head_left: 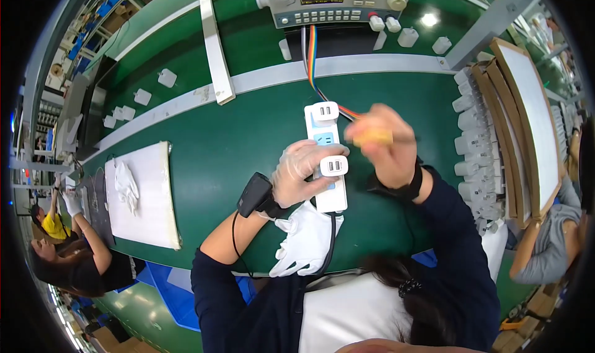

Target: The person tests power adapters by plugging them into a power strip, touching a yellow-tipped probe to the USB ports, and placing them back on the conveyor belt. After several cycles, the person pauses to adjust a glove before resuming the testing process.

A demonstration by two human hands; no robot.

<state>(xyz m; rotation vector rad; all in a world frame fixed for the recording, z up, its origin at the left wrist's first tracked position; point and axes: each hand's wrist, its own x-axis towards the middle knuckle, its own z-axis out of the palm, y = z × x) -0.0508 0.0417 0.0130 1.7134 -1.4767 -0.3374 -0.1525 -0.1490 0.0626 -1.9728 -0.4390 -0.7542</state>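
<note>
Motion blur smears the yellow object (372, 137) in the right hand (383, 143).

Glossy white plastic power strip (327, 161) and chargers (334, 165); thin clear film glove (299, 170); matt white cloth glove (307, 238); smooth green mat (217, 148).
</note>
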